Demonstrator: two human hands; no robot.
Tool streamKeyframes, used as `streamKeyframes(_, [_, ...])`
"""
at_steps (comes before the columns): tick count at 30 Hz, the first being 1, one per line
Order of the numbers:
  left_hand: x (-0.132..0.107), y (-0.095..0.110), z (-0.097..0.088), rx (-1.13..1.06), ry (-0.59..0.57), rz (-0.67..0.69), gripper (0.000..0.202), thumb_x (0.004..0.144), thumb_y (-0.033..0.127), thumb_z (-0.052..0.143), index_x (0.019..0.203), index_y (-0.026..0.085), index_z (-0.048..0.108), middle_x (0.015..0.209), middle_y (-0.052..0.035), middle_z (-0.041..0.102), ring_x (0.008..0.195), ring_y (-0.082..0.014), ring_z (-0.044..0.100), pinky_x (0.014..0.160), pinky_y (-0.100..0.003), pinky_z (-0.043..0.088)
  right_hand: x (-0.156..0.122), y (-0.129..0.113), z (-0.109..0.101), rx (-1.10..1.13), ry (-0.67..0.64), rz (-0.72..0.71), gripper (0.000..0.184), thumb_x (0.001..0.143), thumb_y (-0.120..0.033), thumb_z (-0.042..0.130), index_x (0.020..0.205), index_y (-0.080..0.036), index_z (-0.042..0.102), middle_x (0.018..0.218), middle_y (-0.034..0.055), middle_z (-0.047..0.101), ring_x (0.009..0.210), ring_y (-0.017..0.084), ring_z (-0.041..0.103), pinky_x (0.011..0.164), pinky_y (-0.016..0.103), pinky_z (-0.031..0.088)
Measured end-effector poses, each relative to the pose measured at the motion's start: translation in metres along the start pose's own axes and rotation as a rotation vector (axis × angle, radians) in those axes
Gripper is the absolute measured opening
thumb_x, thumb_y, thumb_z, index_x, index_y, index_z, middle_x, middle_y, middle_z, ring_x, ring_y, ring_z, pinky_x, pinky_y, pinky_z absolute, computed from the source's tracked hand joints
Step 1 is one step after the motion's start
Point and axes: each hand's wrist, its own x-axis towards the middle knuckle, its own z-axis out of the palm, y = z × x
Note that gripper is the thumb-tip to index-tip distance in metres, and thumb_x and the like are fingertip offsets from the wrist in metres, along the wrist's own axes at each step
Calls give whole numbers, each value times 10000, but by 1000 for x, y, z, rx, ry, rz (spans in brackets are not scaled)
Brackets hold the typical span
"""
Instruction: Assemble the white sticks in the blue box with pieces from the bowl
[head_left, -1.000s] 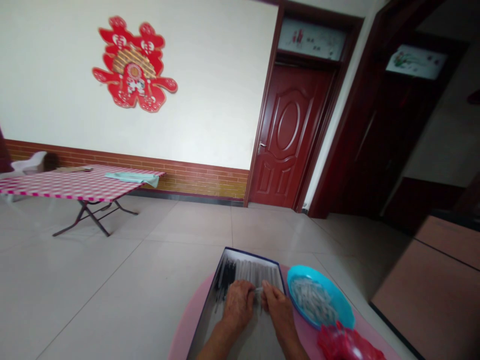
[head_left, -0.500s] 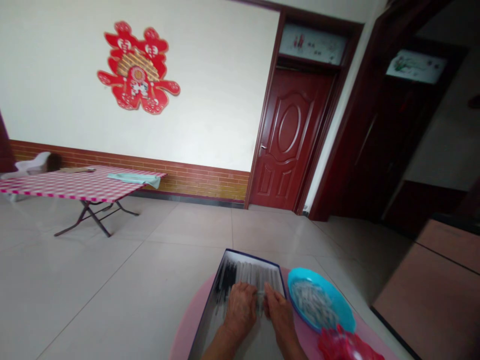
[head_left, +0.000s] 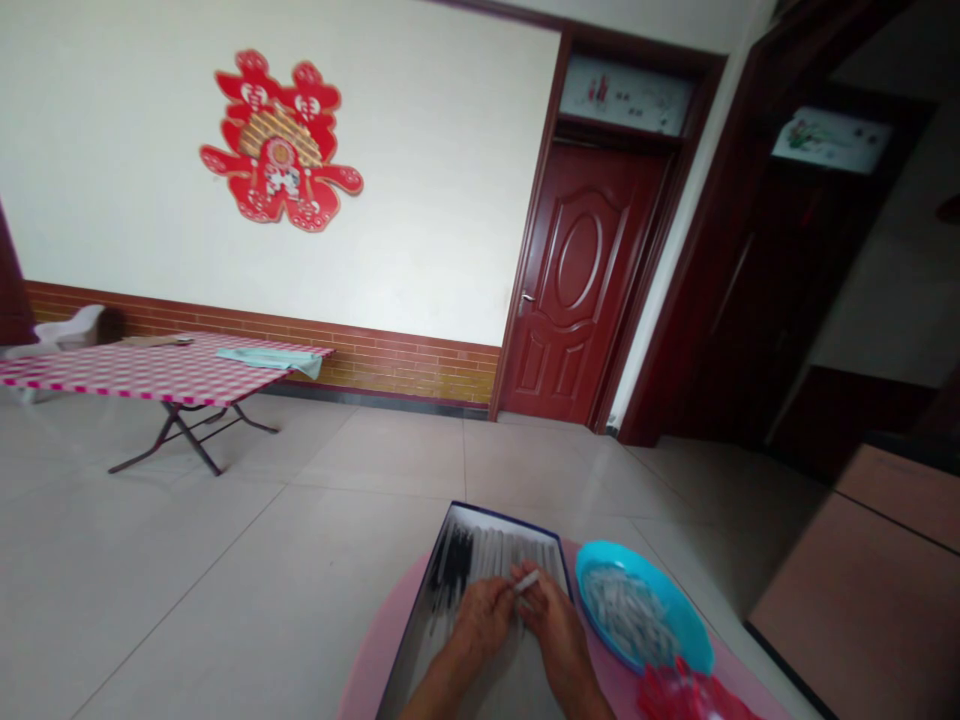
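My right hand (head_left: pixel 553 612) has its fingers closed around a short, pale tube-like stick (head_left: pixel 527 581). Pressed up against it, my left hand (head_left: pixel 484 612) pinches at the stick's left end; its fingertips are partly hidden. Both hands are over a shallow dark-rimmed box (head_left: pixel 504 514). Inside the box, long pale grey sticks (head_left: pixel 492 546) lie side by side in a row, with a bunch of thin black sticks (head_left: pixel 454 562) to their left. Right of my hands is a blue plastic basin (head_left: pixel 694 622) holding a heap of short pale pieces (head_left: pixel 630 612).
Box and basin rest on a round pink table (head_left: pixel 390 628). A crumpled red plastic bag (head_left: pixel 694 692) lies by the basin. At the far left stands a folding table (head_left: pixel 150 372) with a checked cover. A brown cabinet (head_left: pixel 870 590) is at the right, and a red door (head_left: pixel 581 280) is in the back wall.
The pale stick has tilted up, its right end now showing above my right fingers. My hands have drawn closer together. The view has shifted slightly.
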Motion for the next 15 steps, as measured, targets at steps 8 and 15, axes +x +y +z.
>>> streamKeyframes(8, [2, -7, 5, -185, -93, -4, 461, 881, 378, 315, 661, 137, 640, 549, 7, 537, 552, -122, 511, 590, -223, 415, -3, -1, 2, 54, -57, -26, 540, 606, -523, 736, 1005, -170, 652, 906, 73, 738, 968, 286, 659, 864, 400, 502])
streamKeyframes(15, [2, -7, 7, -151, -89, -69, 502, 871, 442, 322, 591, 145, 613, 536, -10, 534, 557, -137, 508, 616, -251, 428, 0, 4, 0, 26, -40, -27, 499, 564, -504, 763, 918, -161, 684, 976, 103, 729, 985, 296, 654, 887, 402, 504])
